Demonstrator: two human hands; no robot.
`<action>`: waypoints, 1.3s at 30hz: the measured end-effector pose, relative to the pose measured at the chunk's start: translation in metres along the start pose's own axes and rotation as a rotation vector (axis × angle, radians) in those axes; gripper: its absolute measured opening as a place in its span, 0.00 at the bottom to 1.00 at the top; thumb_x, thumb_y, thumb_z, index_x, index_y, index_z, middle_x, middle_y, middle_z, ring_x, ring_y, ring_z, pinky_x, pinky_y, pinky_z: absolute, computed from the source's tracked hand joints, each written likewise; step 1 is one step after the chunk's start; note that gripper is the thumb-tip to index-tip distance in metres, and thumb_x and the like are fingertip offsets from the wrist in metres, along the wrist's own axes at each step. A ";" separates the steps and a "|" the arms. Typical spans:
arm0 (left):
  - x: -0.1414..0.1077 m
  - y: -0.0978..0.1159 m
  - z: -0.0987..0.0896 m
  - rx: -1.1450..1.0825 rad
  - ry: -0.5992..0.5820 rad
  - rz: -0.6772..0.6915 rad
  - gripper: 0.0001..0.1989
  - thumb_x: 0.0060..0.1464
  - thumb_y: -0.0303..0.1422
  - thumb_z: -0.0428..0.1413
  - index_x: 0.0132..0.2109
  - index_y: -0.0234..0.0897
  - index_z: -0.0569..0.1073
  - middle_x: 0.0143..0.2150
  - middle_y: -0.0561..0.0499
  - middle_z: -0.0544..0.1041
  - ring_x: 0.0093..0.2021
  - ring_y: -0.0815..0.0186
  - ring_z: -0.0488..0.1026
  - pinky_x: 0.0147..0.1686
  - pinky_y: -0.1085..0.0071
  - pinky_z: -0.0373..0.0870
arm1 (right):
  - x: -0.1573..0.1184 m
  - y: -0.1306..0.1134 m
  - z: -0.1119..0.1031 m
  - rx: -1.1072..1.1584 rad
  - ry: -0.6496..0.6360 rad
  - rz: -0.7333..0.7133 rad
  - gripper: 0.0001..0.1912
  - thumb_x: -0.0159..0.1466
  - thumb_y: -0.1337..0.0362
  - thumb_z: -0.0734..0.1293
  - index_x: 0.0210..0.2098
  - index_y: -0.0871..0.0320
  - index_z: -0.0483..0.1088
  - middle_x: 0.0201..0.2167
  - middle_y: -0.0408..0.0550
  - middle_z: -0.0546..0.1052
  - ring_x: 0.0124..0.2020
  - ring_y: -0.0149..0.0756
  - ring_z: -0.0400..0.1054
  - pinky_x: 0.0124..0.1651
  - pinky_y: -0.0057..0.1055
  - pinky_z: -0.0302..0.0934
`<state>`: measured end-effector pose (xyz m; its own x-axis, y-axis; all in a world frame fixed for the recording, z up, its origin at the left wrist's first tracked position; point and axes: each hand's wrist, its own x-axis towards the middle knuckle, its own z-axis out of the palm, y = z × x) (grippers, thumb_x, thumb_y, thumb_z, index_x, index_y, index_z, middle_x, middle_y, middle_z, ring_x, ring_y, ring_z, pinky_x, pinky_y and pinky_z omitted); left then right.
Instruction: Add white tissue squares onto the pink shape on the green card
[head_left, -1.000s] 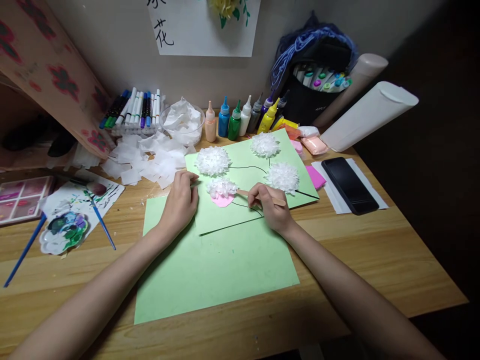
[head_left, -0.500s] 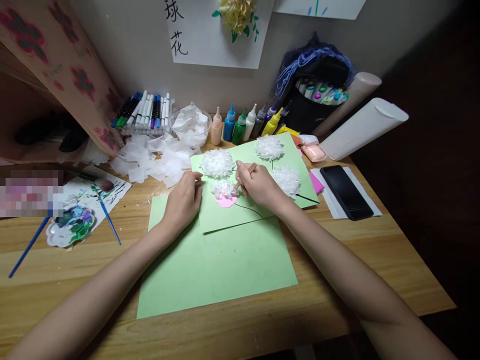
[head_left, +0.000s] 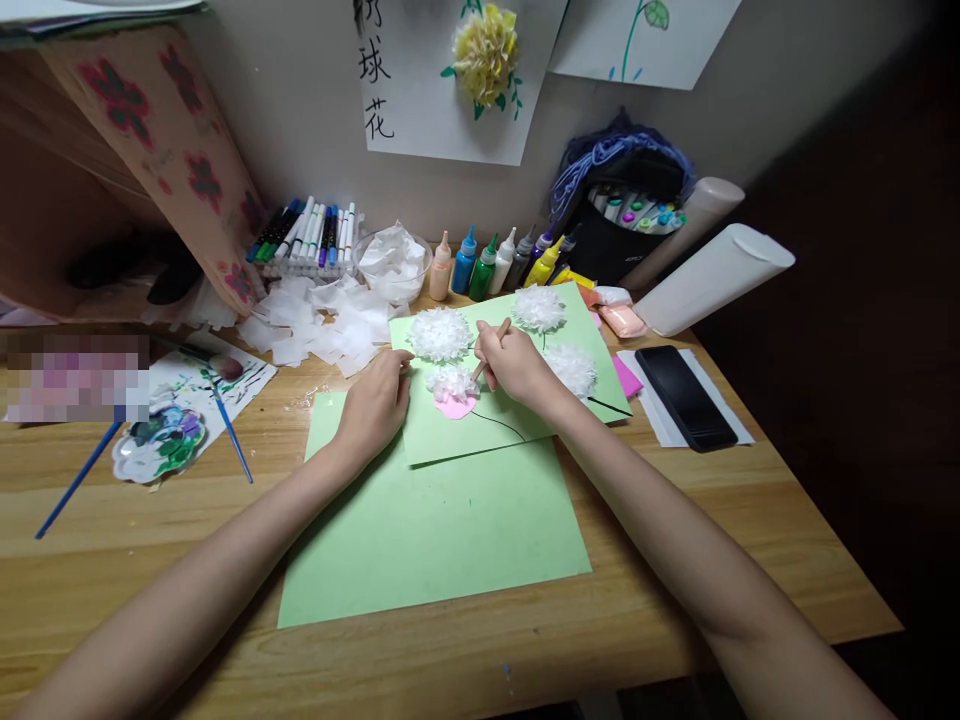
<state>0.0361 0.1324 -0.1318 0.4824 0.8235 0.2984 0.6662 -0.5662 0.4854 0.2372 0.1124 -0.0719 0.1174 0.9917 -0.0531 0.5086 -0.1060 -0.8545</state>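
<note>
- Since one second ago, the right hand (head_left: 516, 360) has tipped the thin, flat, light-brown stick (head_left: 505, 325) from nearly level to steep, above the pale-green paper card (head_left: 442, 440); the left hand (head_left: 375, 400) has stayed at the card's left edge.
- Far left of the card: a long blue-handled paintbrush (head_left: 79, 485), then a white scalloped plastic palette (head_left: 157, 443) smeared with green and purple paint.
- Nearer the card on that side: a second blue-handled paintbrush (head_left: 234, 437), lying on a paint-marked white paper (head_left: 251, 377).
- Behind and left of the card: thin white paper squares (head_left: 296, 315), loosely heaped (many overlap).
- Left hand: about half open, fingers loosely bent and resting on the card's left edge (its palm is hidden).
- Below the card, partly covered by it: a larger pale-green paper sheet (head_left: 435, 540).
- On the card's left half: a small ruffled white paper flower (head_left: 453, 383) on a flat pink round piece (head_left: 456, 408).
- Right hand: closed in a pinch on the stick, above the card's middle; the stick's lower end is at the small flower's right edge (whether it presses there, I cannot tell).
- Right of the card: a magenta paper piece (head_left: 628, 377) just beside it, then a black rectangular phone (head_left: 686, 398) on white paper.
</note>
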 end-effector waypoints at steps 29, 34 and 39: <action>0.000 0.001 -0.001 0.063 -0.009 0.018 0.10 0.60 0.25 0.43 0.48 0.37 0.62 0.45 0.43 0.71 0.44 0.60 0.73 0.38 0.64 0.70 | -0.059 0.051 0.006 -0.026 0.217 -0.535 0.25 0.71 0.57 0.50 0.18 0.54 0.59 0.16 0.43 0.65 0.19 0.32 0.59 0.26 0.32 0.54; -0.001 0.001 0.000 0.071 -0.014 0.012 0.10 0.60 0.26 0.43 0.48 0.37 0.62 0.46 0.43 0.72 0.44 0.60 0.73 0.37 0.65 0.69 | -0.056 0.053 0.008 -0.035 0.218 -0.595 0.24 0.71 0.60 0.50 0.19 0.54 0.58 0.17 0.43 0.65 0.19 0.32 0.59 0.26 0.32 0.54; -0.001 0.002 -0.001 0.066 -0.012 0.009 0.10 0.60 0.26 0.43 0.48 0.37 0.62 0.46 0.43 0.71 0.44 0.60 0.73 0.37 0.65 0.69 | -0.054 0.056 0.009 -0.026 0.223 -0.585 0.24 0.70 0.61 0.51 0.19 0.54 0.58 0.17 0.43 0.65 0.19 0.32 0.59 0.27 0.31 0.54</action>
<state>0.0366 0.1308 -0.1301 0.4949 0.8184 0.2922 0.6979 -0.5746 0.4274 0.2512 0.0539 -0.1213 -0.0130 0.8469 0.5316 0.5628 0.4456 -0.6962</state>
